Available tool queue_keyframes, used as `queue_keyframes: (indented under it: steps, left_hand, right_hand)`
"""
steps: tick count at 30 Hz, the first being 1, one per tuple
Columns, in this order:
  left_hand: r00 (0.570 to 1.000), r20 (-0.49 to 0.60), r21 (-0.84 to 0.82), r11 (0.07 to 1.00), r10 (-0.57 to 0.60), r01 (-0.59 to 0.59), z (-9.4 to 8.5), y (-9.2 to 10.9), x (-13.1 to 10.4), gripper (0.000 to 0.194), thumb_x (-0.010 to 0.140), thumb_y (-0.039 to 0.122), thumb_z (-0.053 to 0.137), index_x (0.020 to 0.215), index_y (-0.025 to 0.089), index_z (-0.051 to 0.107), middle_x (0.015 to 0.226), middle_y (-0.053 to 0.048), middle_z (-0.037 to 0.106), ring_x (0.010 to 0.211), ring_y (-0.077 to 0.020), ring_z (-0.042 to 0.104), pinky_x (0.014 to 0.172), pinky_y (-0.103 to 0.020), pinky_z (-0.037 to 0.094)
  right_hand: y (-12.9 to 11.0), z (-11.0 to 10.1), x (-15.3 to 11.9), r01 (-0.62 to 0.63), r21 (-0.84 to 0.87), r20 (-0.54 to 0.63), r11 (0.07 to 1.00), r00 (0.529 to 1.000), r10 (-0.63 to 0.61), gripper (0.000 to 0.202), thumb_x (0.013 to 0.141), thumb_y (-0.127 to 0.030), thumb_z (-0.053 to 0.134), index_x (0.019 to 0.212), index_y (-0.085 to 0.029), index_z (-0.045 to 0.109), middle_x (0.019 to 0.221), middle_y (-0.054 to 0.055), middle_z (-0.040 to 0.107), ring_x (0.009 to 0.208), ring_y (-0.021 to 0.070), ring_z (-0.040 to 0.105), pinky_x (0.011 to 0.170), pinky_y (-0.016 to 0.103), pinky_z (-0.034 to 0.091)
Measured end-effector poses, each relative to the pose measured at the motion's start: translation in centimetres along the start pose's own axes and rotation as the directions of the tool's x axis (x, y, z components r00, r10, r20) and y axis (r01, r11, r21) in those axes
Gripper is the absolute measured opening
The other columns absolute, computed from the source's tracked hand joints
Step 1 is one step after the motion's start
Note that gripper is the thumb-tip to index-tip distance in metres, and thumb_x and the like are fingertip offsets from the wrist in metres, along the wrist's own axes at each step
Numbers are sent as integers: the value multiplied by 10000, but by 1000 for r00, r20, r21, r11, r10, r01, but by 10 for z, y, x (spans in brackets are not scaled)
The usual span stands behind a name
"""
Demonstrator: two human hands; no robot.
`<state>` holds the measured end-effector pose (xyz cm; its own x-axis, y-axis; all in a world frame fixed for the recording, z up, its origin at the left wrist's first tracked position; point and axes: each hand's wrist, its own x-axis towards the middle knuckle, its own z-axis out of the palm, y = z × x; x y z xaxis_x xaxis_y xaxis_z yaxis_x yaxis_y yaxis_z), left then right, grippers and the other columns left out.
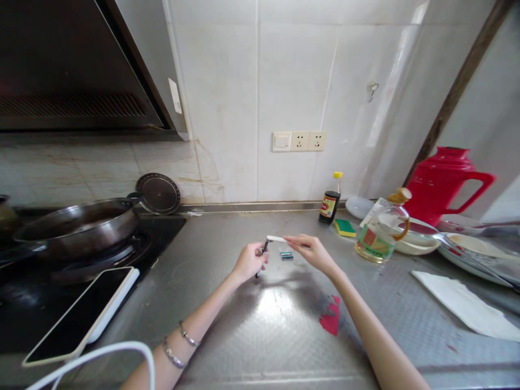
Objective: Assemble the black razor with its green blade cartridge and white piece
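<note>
In the head view, the left hand's [248, 262] fingers were wrapped around a slim dark tool [265, 247] above the table [219, 230]; the right hand's [312, 252] lay close together at its white bar [276, 239], grip unclear. It seemed light, stiff, perhaps slippery, best held by the dark shaft

Forearms, left [215, 309] and right [359, 317]: both were bare, as were the left hand [251, 261] and right hand [312, 251]. Two silver-coloured metal bracelets encircled the left forearm: a slender band [188, 335] nearer the wrist and a broader band [173, 354], dark-patterned, nearer the elbow.
</note>
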<state>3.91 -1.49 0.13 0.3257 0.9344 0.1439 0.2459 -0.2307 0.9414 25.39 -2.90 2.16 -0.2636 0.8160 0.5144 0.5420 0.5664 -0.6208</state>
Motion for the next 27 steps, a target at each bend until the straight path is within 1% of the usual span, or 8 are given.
queue_keyframes:
  steps: [2, 5, 9, 13, 15, 17, 22, 27]
  left_hand:
    - [997, -6, 22, 997, 73, -73, -1, 1, 0, 117, 699, 165, 555, 812, 137, 573, 562, 26, 565, 465, -100, 550, 472, -192, 422]
    - [982, -22, 76, 980, 186, -184, -2, 2, -1, 116, 721, 193, 567, 817, 138, 600, 633, 2, 594, 580, -115, 565, 555, -201, 424]
    - [955, -19, 136, 947, 296, -291, -4, 3, -1, 163, 783, 249, 531, 835, 134, 635, 762, -34, 632, 696, -134, 552, 643, -218, 410]
    - [946, 7, 118, 939, 323, -322, -5, 5, -2, 186, 798, 242, 511, 880, 138, 643, 768, -29, 632, 704, -133, 537, 661, -218, 402]
    - [944, -3, 125, 937, 329, -326, -4, 6, -2, 154, 784, 224, 524, 837, 138, 640, 732, -16, 616, 689, -126, 526, 651, -208, 392]
    - [941, -13, 115, 935, 339, -336, -4, 6, -3, 127, 772, 208, 529, 804, 138, 630, 719, -7, 600, 691, -120, 521, 653, -200, 386]
    - [941, 8, 62, 939, 338, -338, -4, 4, -3, 119, 770, 215, 530, 799, 137, 615, 722, -7, 588, 701, -120, 524, 666, -197, 392]
    - [946, 16, 86, 943, 323, -323, -5, 3, -2, 150, 786, 245, 521, 810, 142, 628, 774, -28, 622, 757, -140, 551, 725, -218, 404]
  right_hand:
    - [2, -4, 0, -22, 24, -29, 999, 999, 22, 337, 845, -383, 498, 1072, -193, 659, 929, 75, 687, 786, 183, 600, 694, 269, 445]
    - [2, -11, -1, -36, 72, -54, 997, 998, 40, 347, 840, -392, 501, 1071, -186, 658, 966, 80, 684, 825, 197, 602, 717, 286, 453]
    - [-13, -14, -4, 7, 54, -50, 999, 999, -5, 331, 845, -389, 504, 1054, -190, 666, 894, 73, 692, 770, 180, 595, 692, 278, 444]
    - [-35, -12, -6, 115, -42, 19, 992, 993, -114, 304, 868, -373, 479, 1049, -221, 669, 797, 53, 683, 685, 149, 576, 651, 259, 415]
    - [-42, -11, -7, 163, -121, 49, 979, 986, -158, 288, 874, -365, 474, 1048, -244, 669, 764, 40, 676, 677, 143, 573, 692, 271, 399]
    - [-45, -10, -8, 183, -189, 63, 965, 983, -174, 277, 875, -356, 477, 1058, -263, 663, 735, 30, 667, 673, 139, 571, 733, 286, 379]
    - [-39, -16, -15, 190, -244, 74, 951, 981, -177, 278, 881, -352, 467, 1068, -270, 656, 732, 28, 655, 671, 136, 564, 729, 285, 353]
    - [-28, -34, -22, 152, -301, 45, 942, 988, -145, 279, 877, -376, 469, 1043, -274, 668, 706, 19, 642, 643, 129, 546, 726, 288, 342]
